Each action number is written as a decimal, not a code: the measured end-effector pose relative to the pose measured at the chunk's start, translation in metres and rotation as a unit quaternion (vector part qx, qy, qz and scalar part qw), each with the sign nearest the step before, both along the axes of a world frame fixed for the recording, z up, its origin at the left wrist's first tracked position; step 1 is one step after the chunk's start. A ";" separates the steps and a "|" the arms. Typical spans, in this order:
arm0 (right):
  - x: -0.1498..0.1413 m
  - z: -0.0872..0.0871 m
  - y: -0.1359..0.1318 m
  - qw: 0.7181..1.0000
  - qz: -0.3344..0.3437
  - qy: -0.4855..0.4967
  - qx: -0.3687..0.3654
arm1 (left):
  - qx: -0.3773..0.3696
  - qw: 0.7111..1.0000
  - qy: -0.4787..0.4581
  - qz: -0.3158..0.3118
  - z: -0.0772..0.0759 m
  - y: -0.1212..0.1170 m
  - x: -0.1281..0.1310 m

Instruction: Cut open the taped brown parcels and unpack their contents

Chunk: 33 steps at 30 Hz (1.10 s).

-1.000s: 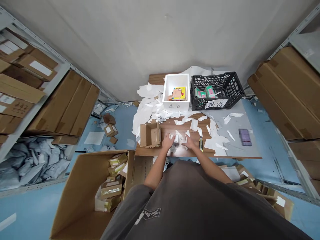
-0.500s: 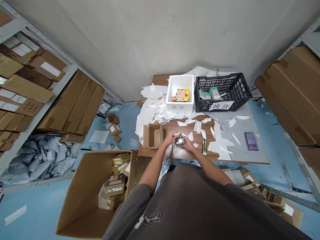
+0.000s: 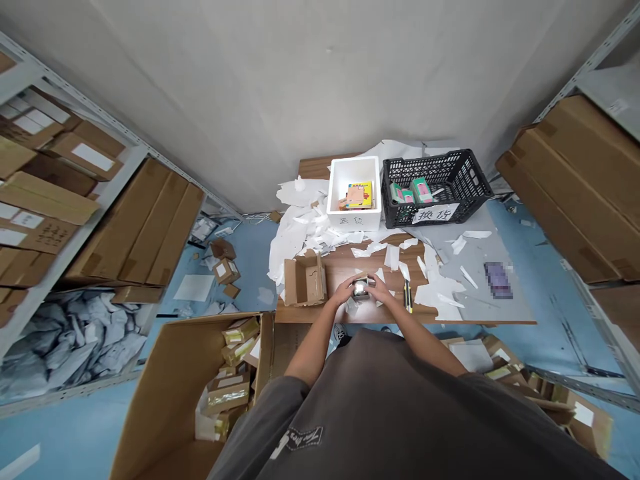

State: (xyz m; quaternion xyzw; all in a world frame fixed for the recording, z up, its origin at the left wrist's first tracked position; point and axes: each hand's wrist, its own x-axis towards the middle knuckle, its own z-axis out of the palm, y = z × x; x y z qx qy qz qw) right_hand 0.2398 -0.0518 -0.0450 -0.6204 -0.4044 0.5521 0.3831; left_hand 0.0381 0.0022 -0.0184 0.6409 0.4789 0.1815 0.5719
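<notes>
Both my hands hold a small shiny silver object [image 3: 361, 288] just above the front part of the wooden table [image 3: 345, 263]; its exact kind is too small to make out. My left hand [image 3: 345, 291] closes on its left side, and my right hand [image 3: 379, 289] grips the right side. Crumpled clear-looking wrap [image 3: 351, 307] lies under the hands. To the left stands an open cardboard box [image 3: 305, 280], with nothing seen inside it. A yellow and black box cutter [image 3: 408, 296] rests on the table to the right of my right hand.
Behind are a white foam box [image 3: 353, 221] with small packages and a black crate [image 3: 463, 207] with green-pink boxes. Torn paper scraps [image 3: 293, 233] litter the table. A purple blurred item [image 3: 499, 280] lies far right. At lower left stands a large carton [image 3: 170, 373] of parcels; shelves flank both sides.
The camera view has shifted slightly. My hands still hold the silver object, which appears turned a little, with a brownish edge now showing at its top.
</notes>
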 end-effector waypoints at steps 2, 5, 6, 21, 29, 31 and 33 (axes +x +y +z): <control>-0.003 0.004 0.004 1.000 -0.027 0.008 0.015 | -0.026 0.999 -0.030 0.013 -0.005 -0.006 -0.004; -0.001 0.010 0.009 0.998 -0.049 0.038 0.029 | -0.020 0.998 -0.062 -0.003 -0.009 -0.012 -0.006; 0.002 0.011 0.010 0.997 -0.056 0.054 0.025 | -0.009 0.998 -0.061 -0.014 -0.009 -0.013 -0.006; 0.014 0.045 0.015 0.950 0.151 -0.261 0.080 | 0.035 0.999 -0.007 0.003 0.003 -0.011 0.010; -0.007 0.066 0.050 0.893 0.281 -0.345 0.067 | 0.063 0.997 -0.041 -0.003 -0.006 -0.010 0.010; -0.007 0.065 0.048 0.907 0.276 -0.304 0.091 | 0.070 0.997 -0.039 0.010 -0.011 -0.010 0.009; -0.004 0.065 0.043 0.913 0.276 -0.280 0.105 | 0.076 0.997 -0.032 0.010 -0.014 -0.010 0.010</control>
